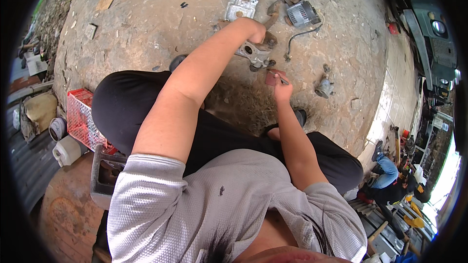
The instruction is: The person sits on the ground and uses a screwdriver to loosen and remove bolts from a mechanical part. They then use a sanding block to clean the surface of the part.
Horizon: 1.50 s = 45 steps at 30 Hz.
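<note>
My left hand (254, 31) reaches to a grey cast metal housing (256, 54) with a round hole, on the ground ahead of me. Its fingers look curled down at a rusty brown part on the housing; the hand itself covers what they grip. A bent brown metal piece (273, 15) sticks up just beyond the fingers. My right hand (282, 88) is closed on a thin dark tool (284, 82), its kind too small to tell. Beneath that hand lies a flat reddish piece (272, 77), near the housing's right end.
Farther off lie a silver metal bracket (242, 4) and a finned motor-like unit (302, 13) with a black cable (303, 32). A small metal part (324, 86) rests to the right. A red-and-white crate (80, 117) stands left of my knee. Another person (387, 173) is at the far right.
</note>
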{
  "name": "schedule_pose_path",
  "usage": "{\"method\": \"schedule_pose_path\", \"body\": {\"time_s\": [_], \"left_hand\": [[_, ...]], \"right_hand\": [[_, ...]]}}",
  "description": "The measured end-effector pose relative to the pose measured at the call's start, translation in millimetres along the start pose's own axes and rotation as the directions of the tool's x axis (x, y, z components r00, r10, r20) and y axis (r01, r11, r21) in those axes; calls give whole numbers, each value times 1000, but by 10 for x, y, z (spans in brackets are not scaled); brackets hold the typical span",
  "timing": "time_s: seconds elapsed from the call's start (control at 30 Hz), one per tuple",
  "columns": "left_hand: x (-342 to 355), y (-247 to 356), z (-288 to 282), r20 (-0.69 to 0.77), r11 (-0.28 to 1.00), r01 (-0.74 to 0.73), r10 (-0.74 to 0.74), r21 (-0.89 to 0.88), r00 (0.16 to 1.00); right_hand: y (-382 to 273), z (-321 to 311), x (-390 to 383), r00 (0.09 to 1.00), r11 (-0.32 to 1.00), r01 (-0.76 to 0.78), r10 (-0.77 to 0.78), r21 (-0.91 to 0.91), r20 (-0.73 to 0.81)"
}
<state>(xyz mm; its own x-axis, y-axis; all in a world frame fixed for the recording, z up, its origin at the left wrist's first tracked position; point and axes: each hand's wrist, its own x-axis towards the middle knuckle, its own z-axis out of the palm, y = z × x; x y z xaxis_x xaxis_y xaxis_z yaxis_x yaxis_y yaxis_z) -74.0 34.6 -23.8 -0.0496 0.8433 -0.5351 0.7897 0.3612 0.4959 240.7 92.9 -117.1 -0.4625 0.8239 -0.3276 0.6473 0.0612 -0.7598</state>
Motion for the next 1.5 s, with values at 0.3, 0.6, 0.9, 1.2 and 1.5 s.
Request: {"method": "schedule_pose_path", "body": {"time_s": [0.3,0.6,0.9,1.2,1.5], "left_hand": [[112,-122,-6,62,999,-31,29,30,998],[55,-43,-57,63,998,-36,33,57,997],[23,62,-102,80,994,-79,73,79,994],[16,-6,-45,66,993,-102,98,61,993],[-126,153,-154,182,998,6,-18,69,983]], "right_hand": [[143,197,4,987,888,-95,27,450,156],[333,88,252,946,760,-256,323,597,-5],[455,124,342,954,775,-284,290,564,81],[524,-30,430,925,725,-348,369,595,91],[313,9,413,935,740,-354,295,573,197]]}}
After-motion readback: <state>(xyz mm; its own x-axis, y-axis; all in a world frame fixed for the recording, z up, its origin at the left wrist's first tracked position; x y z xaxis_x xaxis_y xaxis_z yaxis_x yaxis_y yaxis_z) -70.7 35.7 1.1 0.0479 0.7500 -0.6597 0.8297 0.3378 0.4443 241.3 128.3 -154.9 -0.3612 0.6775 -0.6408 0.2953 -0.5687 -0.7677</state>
